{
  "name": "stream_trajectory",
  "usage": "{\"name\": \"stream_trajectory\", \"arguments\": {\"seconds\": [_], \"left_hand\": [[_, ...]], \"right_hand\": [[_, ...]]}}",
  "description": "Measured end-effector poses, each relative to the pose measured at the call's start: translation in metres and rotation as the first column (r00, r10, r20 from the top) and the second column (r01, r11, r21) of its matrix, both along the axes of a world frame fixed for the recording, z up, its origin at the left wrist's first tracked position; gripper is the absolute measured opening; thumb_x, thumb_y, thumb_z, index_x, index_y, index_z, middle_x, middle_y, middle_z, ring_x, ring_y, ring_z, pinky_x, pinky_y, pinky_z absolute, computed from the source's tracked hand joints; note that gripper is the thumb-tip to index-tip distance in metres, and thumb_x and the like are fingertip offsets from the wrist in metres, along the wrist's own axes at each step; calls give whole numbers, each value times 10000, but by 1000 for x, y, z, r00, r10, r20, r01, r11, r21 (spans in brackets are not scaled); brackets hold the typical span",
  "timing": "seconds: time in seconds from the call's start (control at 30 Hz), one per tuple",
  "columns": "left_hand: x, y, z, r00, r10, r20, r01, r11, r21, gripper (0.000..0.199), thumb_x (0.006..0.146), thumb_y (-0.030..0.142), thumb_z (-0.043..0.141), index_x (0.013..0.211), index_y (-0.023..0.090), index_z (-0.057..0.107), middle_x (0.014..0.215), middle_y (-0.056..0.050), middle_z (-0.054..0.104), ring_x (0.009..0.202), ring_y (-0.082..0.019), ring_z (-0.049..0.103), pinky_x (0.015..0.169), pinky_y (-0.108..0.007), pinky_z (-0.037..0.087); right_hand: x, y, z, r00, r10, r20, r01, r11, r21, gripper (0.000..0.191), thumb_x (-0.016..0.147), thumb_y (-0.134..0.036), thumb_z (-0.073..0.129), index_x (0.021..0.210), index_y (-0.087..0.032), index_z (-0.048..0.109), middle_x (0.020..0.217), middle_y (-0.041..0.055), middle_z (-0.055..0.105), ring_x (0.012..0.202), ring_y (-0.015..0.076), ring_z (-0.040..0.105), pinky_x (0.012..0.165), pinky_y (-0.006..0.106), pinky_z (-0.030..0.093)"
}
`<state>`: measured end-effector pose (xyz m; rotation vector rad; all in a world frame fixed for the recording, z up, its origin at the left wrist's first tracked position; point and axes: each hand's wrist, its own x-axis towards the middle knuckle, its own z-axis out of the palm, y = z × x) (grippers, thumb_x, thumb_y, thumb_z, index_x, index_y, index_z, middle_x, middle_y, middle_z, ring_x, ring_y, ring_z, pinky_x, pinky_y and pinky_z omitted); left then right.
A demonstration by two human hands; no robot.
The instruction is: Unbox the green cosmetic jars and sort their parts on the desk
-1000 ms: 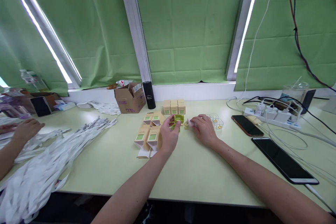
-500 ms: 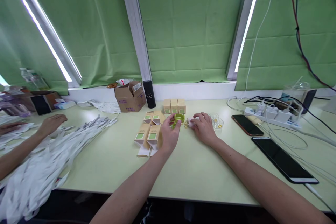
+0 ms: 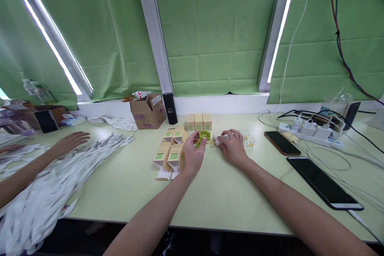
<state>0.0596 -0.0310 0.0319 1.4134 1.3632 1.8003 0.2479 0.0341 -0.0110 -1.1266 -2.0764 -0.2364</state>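
Observation:
My left hand (image 3: 193, 152) is closed around a small green open case (image 3: 205, 136), holding it just above the table. To its right, my right hand (image 3: 232, 146) pinches a small white object (image 3: 218, 141) whose kind I cannot make out. Tiny gold-coloured pieces (image 3: 212, 144) lie between the two hands. Beside the right hand stands a clear plastic container (image 3: 249, 141) with gold bits in it. Several open cardboard boxes (image 3: 175, 156) with green windows lie left of my left hand. Behind the hands, 3 closed small boxes (image 3: 198, 122) stand in a row.
A co-worker's hand (image 3: 70, 144) reaches over a heap of white strips (image 3: 66, 180) at the left. A brown carton (image 3: 148, 112) and a black cylinder (image 3: 170, 109) stand at the back. Two phones (image 3: 325, 182), cables and a power strip (image 3: 310, 132) occupy the right.
The co-worker's hand at the left has moved to the right with its fingers spreading. My two hands stay nearly where they were, still holding the green case and the white object.

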Motion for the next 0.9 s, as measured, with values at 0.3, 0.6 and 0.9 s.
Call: {"name": "stream_trajectory", "arguments": {"seconds": [0.3,0.6,0.9], "left_hand": [[0,-1,1,999,-35,22,35,999,13,398,854,356,773,1212,199,700,1174,-110,744,1020,-227,682,936,-378,560],[0,-2,-1,989,-148,30,142,979,143,422,815,270,788,1217,222,668,1228,-94,713,1146,-231,664,1048,-386,520],[5,-9,7,960,-266,82,247,950,193,427,779,275,818,1165,197,652,1193,-112,716,1148,-251,672,1044,-407,527]], "right_hand": [[7,-9,13,973,59,-222,-37,994,104,370,864,-147,570,1210,-250,653,1219,100,664,1251,344,478,1063,523,345],[-9,-41,49,868,331,-370,-283,942,181,185,912,-205,595,1067,-288,648,1087,84,715,1132,331,589,999,542,461],[-21,-57,34,811,407,-421,-384,912,141,392,921,-231,603,1307,-297,581,1341,112,655,1326,354,539,1080,615,463]]}}
